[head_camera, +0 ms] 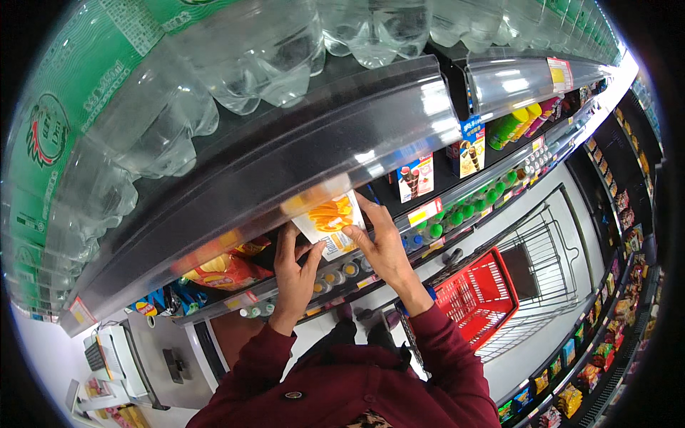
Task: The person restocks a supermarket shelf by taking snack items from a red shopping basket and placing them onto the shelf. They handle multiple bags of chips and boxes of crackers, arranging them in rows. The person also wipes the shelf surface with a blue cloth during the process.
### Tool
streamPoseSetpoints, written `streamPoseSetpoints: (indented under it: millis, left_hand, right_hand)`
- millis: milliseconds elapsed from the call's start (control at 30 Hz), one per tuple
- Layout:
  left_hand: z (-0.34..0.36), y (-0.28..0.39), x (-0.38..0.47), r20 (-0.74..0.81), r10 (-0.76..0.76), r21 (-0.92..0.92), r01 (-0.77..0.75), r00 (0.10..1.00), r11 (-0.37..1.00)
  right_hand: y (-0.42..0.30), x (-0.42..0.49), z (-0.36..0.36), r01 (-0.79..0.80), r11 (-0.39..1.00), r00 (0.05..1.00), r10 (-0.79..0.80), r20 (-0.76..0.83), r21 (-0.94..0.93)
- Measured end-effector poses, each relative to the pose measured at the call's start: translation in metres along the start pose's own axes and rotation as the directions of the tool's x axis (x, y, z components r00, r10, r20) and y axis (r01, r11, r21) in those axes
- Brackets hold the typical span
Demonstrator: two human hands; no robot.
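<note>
A white carton (329, 219) with a picture of orange-yellow snack food and some lettering is held at the front of a black shelf, its upper part behind the clear plastic lip (406, 136) of the shelf above. My right hand (382, 241) grips its right side, thumb on the front face and fingers around the edge. At the lower left edge, my left hand (297, 273) holds it between thumb and fingers, which are partly hidden. Right of the carton stand a box of chocolate-striped wafer rolls (416, 179) and a similar blue-topped box (471, 150). Red snack bags (227, 270) lie to the left.
Large clear bottles with green labels (257, 59) line the shelf above. Green-capped bottles (465, 211) fill the shelf below. A wire shopping cart (556, 262) with a red plastic basket (476, 299) stands at my right. Packaged snacks (588, 369) line the opposite shelves. A desk with a keyboard (95, 356) is lower left.
</note>
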State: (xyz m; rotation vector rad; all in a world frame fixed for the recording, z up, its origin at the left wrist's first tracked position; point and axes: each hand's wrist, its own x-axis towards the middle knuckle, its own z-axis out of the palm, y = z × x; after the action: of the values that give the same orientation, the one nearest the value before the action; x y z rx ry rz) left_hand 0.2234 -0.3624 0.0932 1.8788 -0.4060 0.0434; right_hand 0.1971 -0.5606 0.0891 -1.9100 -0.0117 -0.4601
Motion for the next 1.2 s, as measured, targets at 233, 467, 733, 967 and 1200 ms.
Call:
streamPoseSetpoints:
  millis: [233,467,733,967,1200]
  left_hand:
    - [0.005,-0.017,0.016,-0.086,-0.001,0.024,0.003,0.996,1.000]
    - [0.004,-0.041,0.021,-0.053,-0.019,-0.060,0.016,0.998,0.998]
    - [0.006,-0.039,0.022,-0.046,-0.013,-0.019,0.012,0.999,1.000]
    - [0.010,-0.039,0.019,-0.091,-0.035,0.015,0.037,0.995,0.999]
    - [0.008,-0.027,0.009,-0.101,0.067,0.140,-0.053,0.993,0.989]
  right_hand:
    - [0.021,0.016,0.024,0.022,1.000,0.999,-0.023,-0.033,-0.014]
    - [0.033,0.020,0.034,0.081,0.994,0.994,-0.086,-0.071,-0.076]
    - [0.033,0.020,0.032,0.031,0.999,0.999,-0.031,-0.018,-0.023]
    - [0.037,0.016,0.030,-0.009,0.999,1.000,0.009,0.006,0.039]
    - [0.033,0.006,-0.001,0.018,0.999,0.994,-0.014,-0.105,0.029]
